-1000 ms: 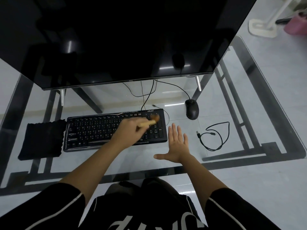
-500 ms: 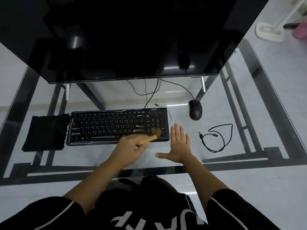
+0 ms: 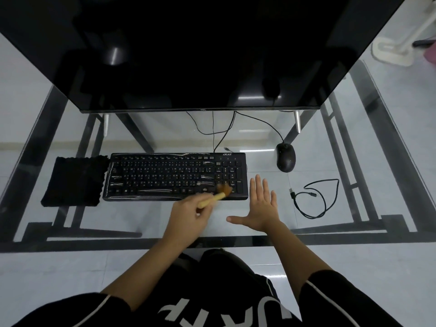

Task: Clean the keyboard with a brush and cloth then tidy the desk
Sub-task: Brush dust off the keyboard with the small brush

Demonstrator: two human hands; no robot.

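Observation:
A black keyboard lies on the glass desk below the monitor. My left hand grips a small wooden-handled brush, whose blurred bristles sit on the keyboard's front right corner, near the number pad. My right hand lies flat and spread on the glass just right of the keyboard, holding nothing. A black cloth lies flat against the keyboard's left end.
A large dark monitor overhangs the back of the desk. A black mouse sits at the right behind my right hand. A loose black cable is coiled further right. Thin wires run from the keyboard back under the monitor.
My left hand has drawn the brush from the number pad's top toward the keyboard's front edge, and holds it there now. My right hand has stayed flat on the glass.

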